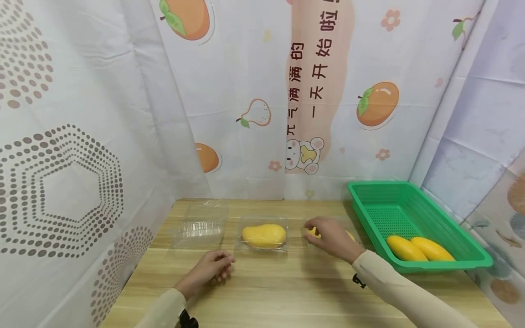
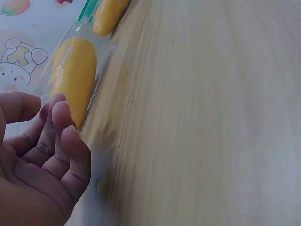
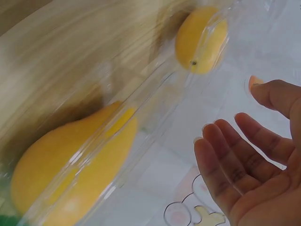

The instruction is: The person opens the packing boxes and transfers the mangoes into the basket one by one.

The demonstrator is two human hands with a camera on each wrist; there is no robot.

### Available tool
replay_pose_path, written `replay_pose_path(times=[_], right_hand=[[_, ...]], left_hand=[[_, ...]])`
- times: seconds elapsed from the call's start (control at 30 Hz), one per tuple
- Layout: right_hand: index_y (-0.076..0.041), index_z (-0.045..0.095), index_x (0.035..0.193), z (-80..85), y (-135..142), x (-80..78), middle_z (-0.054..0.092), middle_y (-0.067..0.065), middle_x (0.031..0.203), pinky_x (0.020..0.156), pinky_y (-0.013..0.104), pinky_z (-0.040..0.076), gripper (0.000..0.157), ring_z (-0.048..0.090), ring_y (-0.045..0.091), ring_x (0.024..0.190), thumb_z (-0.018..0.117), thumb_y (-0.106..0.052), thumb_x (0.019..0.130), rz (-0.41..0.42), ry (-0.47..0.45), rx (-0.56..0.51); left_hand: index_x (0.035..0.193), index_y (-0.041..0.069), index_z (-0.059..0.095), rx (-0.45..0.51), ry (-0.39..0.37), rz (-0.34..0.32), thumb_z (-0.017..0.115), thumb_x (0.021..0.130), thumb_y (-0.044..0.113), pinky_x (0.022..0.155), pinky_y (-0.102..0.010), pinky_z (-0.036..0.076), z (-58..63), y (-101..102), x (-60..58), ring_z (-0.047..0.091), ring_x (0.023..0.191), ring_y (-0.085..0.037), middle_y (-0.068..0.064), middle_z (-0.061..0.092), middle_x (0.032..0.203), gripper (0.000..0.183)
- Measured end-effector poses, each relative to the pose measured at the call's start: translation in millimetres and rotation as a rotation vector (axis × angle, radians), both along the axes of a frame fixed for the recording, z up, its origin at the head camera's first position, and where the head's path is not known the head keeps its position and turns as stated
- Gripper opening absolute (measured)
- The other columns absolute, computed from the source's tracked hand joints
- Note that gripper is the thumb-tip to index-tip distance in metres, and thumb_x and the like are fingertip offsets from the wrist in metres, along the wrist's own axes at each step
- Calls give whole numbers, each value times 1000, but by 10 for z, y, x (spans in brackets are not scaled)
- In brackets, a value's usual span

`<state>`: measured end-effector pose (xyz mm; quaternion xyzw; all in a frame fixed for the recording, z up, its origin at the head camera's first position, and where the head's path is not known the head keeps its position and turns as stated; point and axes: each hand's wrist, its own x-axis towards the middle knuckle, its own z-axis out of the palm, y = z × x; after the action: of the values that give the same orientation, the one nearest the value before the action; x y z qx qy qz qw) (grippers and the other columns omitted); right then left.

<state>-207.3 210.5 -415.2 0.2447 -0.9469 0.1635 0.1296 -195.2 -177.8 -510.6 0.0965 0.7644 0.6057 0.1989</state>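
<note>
My right hand (image 1: 334, 239) is over the transparent plastic box at the right, hiding most of the yellow mango (image 3: 77, 165) in it. In the right wrist view the fingers are loosely bent and apart from the box, with nothing between them. A second mango (image 1: 264, 235) lies in the middle transparent box (image 1: 242, 248). My left hand (image 1: 209, 269) hovers low over the table, in front of and left of that box. Its fingers (image 2: 77, 146) are loosely curled and hold nothing. At the left, another transparent box (image 1: 198, 230) has its lid raised toward the back.
A green plastic basket (image 1: 410, 189) at the right has two mangoes (image 1: 418, 249) near its front end. Printed curtains (image 1: 246, 150) enclose the wooden table (image 1: 279, 291) at the back and sides.
</note>
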Motion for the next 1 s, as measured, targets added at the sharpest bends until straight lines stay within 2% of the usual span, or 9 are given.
replay_pose_path(times=[0.27, 0.4, 0.7, 0.83, 1.0], right_hand=[[-16, 69, 100, -4, -194, 21, 67, -1, 95, 64, 25, 49, 20, 60, 12, 76, 71, -30, 86, 75, 5, -68], [-14, 69, 103, -19, -297, 18, 68, -1, 98, 66, 26, 50, 22, 60, 12, 77, 70, -29, 87, 111, -23, -83], [-10, 69, 105, -53, -564, 19, 67, 1, 102, 67, 26, 51, 25, 63, 16, 80, 68, -29, 89, 225, -3, -42], [-12, 69, 108, -70, -699, -9, 66, -1, 103, 68, 23, 51, 28, 63, 14, 83, 66, -33, 90, 238, 0, -5], [-14, 69, 107, -120, -864, -41, 65, -3, 98, 65, 22, 49, 28, 60, 10, 82, 68, -35, 88, 244, 39, 48]], left_hand=[[110, -4, 58, 15, 16, 17, 55, 97, 32, 55, -26, 49, -14, 64, -24, 56, 65, -15, -13, 63, 87, 39], [111, -4, 58, 18, 19, 27, 55, 96, 37, 55, -26, 49, -17, 103, -29, 56, 64, -15, -11, 63, 88, 44], [110, -4, 57, 56, -12, 73, 53, 97, 39, 53, -26, 47, -42, 196, -38, 56, 62, -14, -10, 63, 85, 45], [112, -4, 57, 63, -10, 74, 51, 97, 40, 53, -26, 47, -35, 222, -45, 55, 62, -14, -11, 63, 86, 47], [110, -4, 57, 69, -20, 72, 52, 96, 43, 52, -25, 47, -38, 271, -56, 54, 60, -13, -10, 63, 83, 50]])
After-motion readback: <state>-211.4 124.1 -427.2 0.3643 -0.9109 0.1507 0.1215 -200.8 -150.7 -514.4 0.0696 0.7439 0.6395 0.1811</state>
